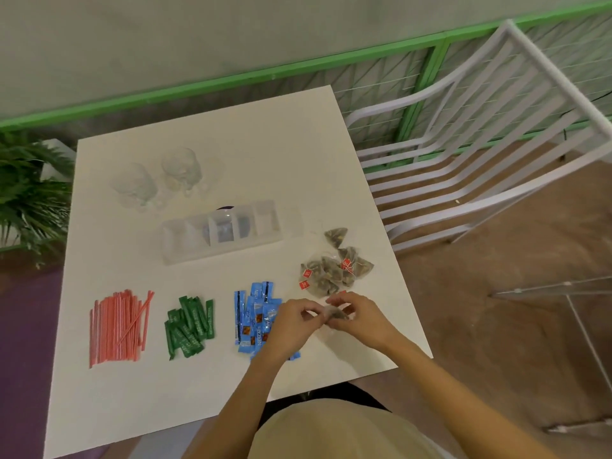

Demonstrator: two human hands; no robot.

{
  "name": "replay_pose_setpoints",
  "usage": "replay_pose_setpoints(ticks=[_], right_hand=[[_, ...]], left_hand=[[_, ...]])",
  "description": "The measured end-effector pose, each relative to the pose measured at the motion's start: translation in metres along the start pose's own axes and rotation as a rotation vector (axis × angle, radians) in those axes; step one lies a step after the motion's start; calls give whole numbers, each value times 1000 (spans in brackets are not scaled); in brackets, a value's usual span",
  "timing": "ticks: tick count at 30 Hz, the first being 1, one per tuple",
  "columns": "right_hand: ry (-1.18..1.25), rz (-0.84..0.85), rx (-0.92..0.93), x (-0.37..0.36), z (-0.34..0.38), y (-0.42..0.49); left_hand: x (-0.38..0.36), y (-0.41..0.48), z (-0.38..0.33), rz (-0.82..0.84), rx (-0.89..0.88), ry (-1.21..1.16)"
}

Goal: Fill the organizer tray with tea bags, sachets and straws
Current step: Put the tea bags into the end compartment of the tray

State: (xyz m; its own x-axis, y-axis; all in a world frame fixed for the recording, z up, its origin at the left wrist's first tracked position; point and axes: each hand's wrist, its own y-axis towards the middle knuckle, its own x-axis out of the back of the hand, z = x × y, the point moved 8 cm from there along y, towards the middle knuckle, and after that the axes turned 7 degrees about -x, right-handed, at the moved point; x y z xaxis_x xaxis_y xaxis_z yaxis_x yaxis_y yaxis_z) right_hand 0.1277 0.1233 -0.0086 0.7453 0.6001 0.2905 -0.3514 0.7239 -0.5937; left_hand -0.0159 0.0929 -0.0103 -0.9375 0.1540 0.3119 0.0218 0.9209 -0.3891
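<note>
On the near right of the white table, the left hand and right hand are close together. Each has its fingers curled and pinches one side of a single tea bag held between them, just above the tabletop. The left hand overlaps the right edge of the blue sachets, which lie in a loose heap.

Just beyond the hands is the pile of tea bags (pyramid-shaped, with small red tags), and one more lies a little farther off at its far end.

Left of the blue sachets is a heap of green sachets. Left of those is a bundle of red straws, mostly lined up near-to-far, with a few slanting across.

The clear tray sits in the middle of the table, beyond the sachets and well apart from the hands. Something dark shows through its middle compartments, but it is too blurred to identify.

Two glasses stand side by side beyond the tray, to the far left. A white slatted chair stands to the right of the table, and a green plant to the left.
</note>
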Motion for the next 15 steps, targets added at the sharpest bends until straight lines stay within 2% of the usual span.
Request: replay_pose_setpoints(ticks=[3, 6, 10, 12, 15], right_hand=[[195, 124, 39, -8, 24, -2], [252, 109, 35, -8, 48, 5], [352, 76, 14, -6, 85, 30], [417, 60, 17, -4, 110, 48], [428, 54, 15, -1, 138, 72]], left_hand=[[20, -6, -4, -40, 35, -105], [43, -6, -8, -91, 52, -208], [74, 4, -9, -207, 84, -460], [84, 16, -7, -187, 130, -572], [90, 35, -15, -73, 124, -606]])
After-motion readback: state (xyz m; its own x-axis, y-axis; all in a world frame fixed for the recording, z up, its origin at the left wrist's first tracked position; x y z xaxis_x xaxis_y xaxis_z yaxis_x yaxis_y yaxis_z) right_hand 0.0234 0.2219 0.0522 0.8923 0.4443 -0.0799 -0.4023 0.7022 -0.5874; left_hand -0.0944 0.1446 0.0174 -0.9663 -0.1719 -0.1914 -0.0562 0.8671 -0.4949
